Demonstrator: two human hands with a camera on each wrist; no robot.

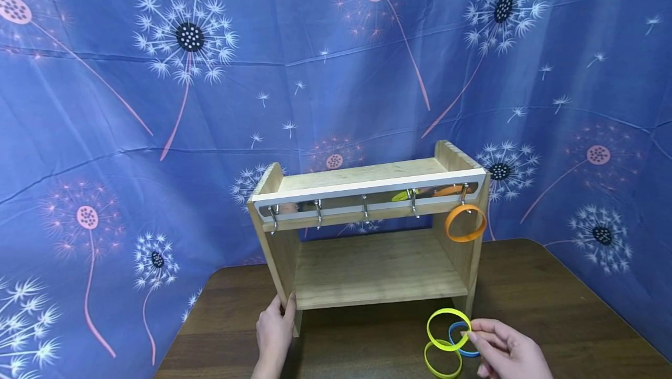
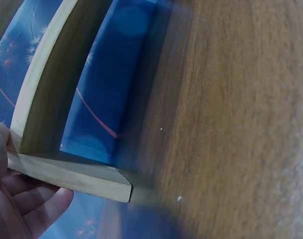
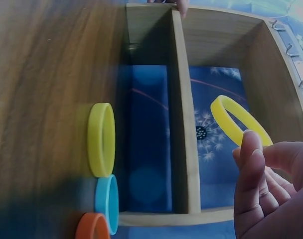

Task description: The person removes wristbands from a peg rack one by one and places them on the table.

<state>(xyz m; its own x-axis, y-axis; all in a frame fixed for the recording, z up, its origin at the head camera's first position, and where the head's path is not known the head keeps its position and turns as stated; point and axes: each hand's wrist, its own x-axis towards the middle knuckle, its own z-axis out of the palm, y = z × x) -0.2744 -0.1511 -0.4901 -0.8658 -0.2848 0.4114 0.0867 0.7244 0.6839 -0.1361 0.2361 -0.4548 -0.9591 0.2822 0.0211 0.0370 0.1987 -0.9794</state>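
Observation:
A small wooden shelf rack (image 1: 383, 271) stands on the table, with a row of metal hooks (image 1: 366, 210) along its upper front. My left hand (image 1: 274, 332) grips the lower front edge of its left side panel (image 2: 76, 179). Between thumb and fingertips, my right hand (image 1: 506, 347) pinches a yellow silicone wristband (image 3: 222, 118), held up before the rack's right front. Below it a second yellow wristband (image 3: 97, 139) and a blue wristband (image 3: 106, 204) lie on the table. An orange wristband (image 1: 465, 238) hangs from the rightmost hook.
Another orange wristband (image 3: 86, 228) lies beside the blue one in the right wrist view, cut off by the frame. The brown wooden table (image 1: 567, 303) extends around the rack. A blue dandelion-print cloth (image 1: 325, 99) hangs behind.

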